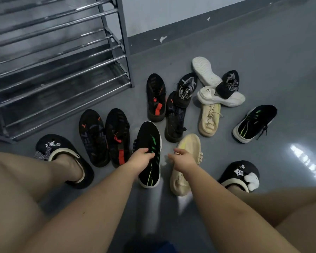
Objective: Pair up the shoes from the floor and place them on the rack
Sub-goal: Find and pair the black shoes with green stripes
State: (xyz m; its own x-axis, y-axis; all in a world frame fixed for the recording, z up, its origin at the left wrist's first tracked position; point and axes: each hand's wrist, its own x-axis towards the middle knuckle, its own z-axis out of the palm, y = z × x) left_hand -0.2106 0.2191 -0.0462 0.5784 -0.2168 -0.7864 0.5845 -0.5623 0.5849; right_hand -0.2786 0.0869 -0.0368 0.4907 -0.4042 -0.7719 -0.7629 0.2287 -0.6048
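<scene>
Here the black-and-green shoe (150,154) is gripped at its collar by the left hand (141,158); the right hand (182,158) pinches the cream shoe (187,161). Both are judged light, soft-knitted, best held there.

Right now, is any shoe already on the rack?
No. The rack bars hold no shoes; all the shoes, like the black and green shoe, lie on the floor.
</scene>
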